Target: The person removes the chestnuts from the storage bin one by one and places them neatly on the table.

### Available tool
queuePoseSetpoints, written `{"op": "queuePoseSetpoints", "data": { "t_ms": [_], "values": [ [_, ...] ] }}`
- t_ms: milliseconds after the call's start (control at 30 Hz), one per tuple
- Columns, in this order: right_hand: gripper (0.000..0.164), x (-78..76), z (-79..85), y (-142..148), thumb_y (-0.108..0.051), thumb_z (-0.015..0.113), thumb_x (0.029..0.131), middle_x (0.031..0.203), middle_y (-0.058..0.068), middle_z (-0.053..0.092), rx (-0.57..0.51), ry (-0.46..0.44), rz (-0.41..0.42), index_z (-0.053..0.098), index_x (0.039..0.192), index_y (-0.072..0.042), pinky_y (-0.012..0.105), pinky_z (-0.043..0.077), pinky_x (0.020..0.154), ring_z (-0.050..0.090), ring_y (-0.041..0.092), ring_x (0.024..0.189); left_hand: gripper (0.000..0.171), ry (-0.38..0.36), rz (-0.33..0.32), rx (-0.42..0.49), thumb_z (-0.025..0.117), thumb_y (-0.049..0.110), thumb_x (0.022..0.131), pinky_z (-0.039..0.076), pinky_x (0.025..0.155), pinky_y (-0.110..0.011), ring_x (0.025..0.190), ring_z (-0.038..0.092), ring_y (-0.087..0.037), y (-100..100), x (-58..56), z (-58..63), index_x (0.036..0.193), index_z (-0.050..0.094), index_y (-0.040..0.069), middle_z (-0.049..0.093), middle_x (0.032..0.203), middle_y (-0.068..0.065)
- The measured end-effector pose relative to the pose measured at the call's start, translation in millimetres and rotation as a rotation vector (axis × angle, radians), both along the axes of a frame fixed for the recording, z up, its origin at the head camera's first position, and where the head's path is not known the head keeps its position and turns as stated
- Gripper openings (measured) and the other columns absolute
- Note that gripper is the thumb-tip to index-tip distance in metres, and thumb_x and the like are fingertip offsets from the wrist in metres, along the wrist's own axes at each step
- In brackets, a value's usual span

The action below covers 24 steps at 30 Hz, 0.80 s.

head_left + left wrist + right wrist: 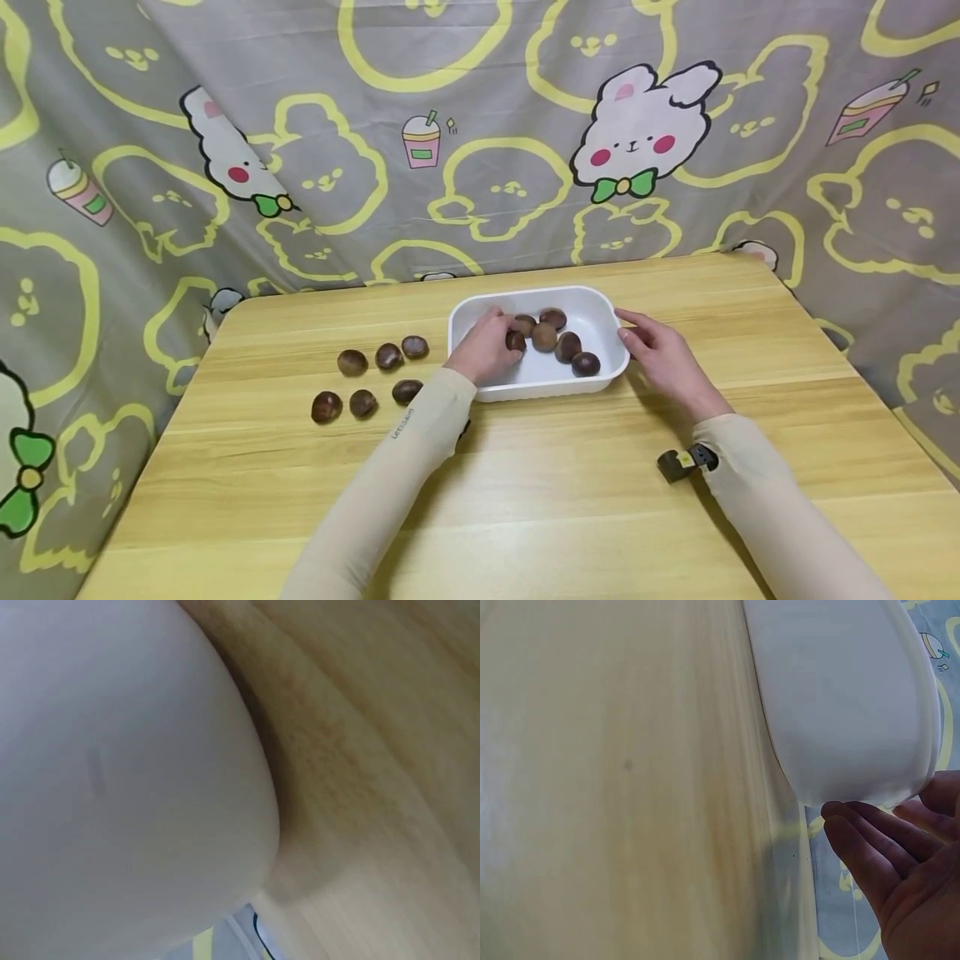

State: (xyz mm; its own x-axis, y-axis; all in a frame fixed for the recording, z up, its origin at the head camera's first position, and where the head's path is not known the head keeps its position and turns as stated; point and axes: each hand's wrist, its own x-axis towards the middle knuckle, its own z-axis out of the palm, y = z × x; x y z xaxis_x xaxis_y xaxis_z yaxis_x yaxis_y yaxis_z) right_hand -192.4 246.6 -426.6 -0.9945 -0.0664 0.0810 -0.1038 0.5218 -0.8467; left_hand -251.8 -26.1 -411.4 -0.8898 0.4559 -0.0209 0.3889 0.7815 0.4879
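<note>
A person in cream sleeves works at a wooden table [540,500], seen from above. A white tray [551,387] stands toward the far side of the table, a little right of its middle, upright with its open top facing up. The left hand [487,346] reaches over the tray's near left side, its thumb and fingers pinching a chestnut [515,340] low inside the tray. Five other chestnuts [544,337] lie in the tray to the right of that hand, bunched in a loose line that runs from the far side down to the near right corner. The right hand [663,358] is at the tray's right end, its fingers fairly straight and the fingertips touching the outside and rim; the right wrist view shows them resting against the smooth white end.

To the left of the tray, six more brown chestnuts [389,357] sit on the table in two rough rows of three, one far and one near. The near row's right-hand nut is just beside the left sleeve [397,467]. A small dark device [686,462] is fixed at the cuff of the right sleeve [780,500]. Behind the table hangs a grey curtain [510,233] with yellow animal outlines, white rabbits and pink drink cups.
</note>
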Motion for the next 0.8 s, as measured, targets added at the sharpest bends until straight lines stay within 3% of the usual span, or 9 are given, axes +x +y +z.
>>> {"op": "queuePoseSetpoints", "data": {
  "t_ms": [267, 467, 700, 800],
  "values": [
    [0.047, 2.8, 0.6, 2.1, -0.024, 0.046, 0.106, 0.124, 0.027, 0.060, -0.004, -0.024, 0.007, 0.042, 0.147, -0.003, 0.046, 0.049, 0.093, 0.060, 0.035, 0.112, 0.020, -0.007, -0.019, -0.005, 0.071, 0.009, 0.086, 0.048, 0.086, -0.033, 0.094, 0.055, -0.020, 0.0, 0.7, 0.6, 0.105, 0.067, 0.004, 0.058, 0.105, -0.009],
    [0.047, 1.7, 1.5, 1.9, -0.024, 0.046, 0.106, 0.124, 0.027, 0.060, -0.005, -0.022, 0.004, 0.042, 0.148, -0.003, 0.047, 0.049, 0.094, 0.060, 0.035, 0.112, 0.012, -0.007, -0.070, 0.013, 0.070, 0.004, 0.085, 0.048, 0.080, -0.031, 0.089, 0.054, -0.019, -0.4, -1.0, 0.9, 0.096, 0.068, 0.007, 0.061, 0.098, -0.005],
    [0.046, 0.2, 2.8, 1.0, -0.023, 0.047, 0.106, 0.123, 0.027, 0.060, -0.006, -0.015, 0.003, 0.042, 0.147, -0.003, 0.048, 0.048, 0.095, 0.060, 0.035, 0.112, 0.033, -0.014, -0.060, 0.048, 0.072, 0.009, 0.086, 0.045, 0.095, -0.033, 0.107, 0.056, -0.021, -3.1, 0.5, 5.5, 0.118, 0.067, 0.006, 0.061, 0.117, -0.009],
    [0.046, 1.0, 1.7, 1.1, -0.022, 0.047, 0.106, 0.123, 0.028, 0.060, -0.005, -0.019, 0.003, 0.042, 0.147, -0.002, 0.047, 0.048, 0.094, 0.060, 0.036, 0.111, 0.036, -0.006, -0.058, 0.096, 0.075, 0.011, 0.085, 0.044, 0.099, -0.033, 0.112, 0.056, -0.023, -5.7, 2.4, 8.3, 0.119, 0.066, 0.005, 0.061, 0.120, -0.011]
  ]
}}
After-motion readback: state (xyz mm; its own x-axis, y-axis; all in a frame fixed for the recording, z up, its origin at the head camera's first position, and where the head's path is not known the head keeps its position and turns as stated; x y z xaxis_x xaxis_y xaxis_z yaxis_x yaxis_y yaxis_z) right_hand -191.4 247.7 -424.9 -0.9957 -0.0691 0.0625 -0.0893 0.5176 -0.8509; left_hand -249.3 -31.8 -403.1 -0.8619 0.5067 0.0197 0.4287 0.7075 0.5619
